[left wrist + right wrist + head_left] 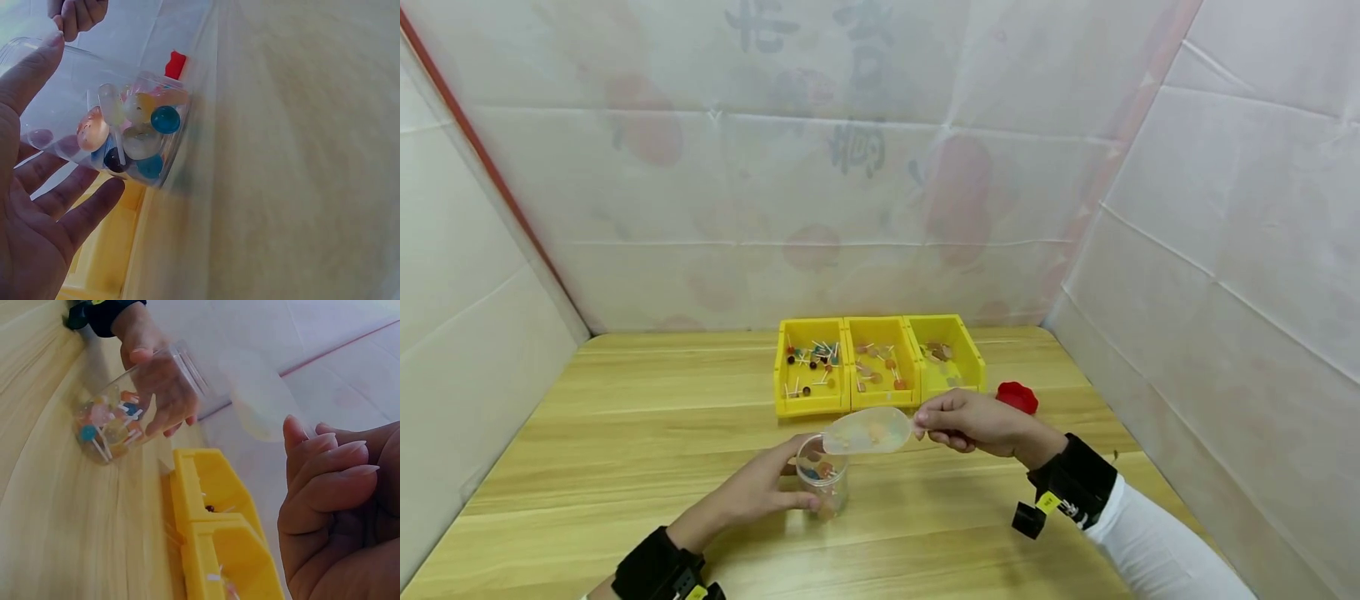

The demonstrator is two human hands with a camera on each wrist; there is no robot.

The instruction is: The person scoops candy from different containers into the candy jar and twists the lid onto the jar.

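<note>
From my remote feed, I picked up the left wristband first, on the near left of the clear jar. The left hand reached in from the jar's left, thumb on the near side and fingers spread on the far side, curved round its wall. Inside the jar I saw glossy round pieces, blue, dark, orange and whitish, some on white sticks. I couldn't tell whether its base touched the table.

Beyond the jar sat the left yellow bin, with dark, red and teal pieces on sticks. The translucent scoop lay just right of the jar, its tip at the jar's mouth; something orange showed in its bowl. Farther back and to the jar's right was the middle yellow bin, with orange and pinkish pieces, then the right yellow bin, with brown and pale ones.

Right of the jar, the right hand pinched the scoop's handle between thumb and forefinger, other fingers curled. Past it, farther right of the jar, I had the red scalloped object, then the black right wristband and a white sleeve.
</note>
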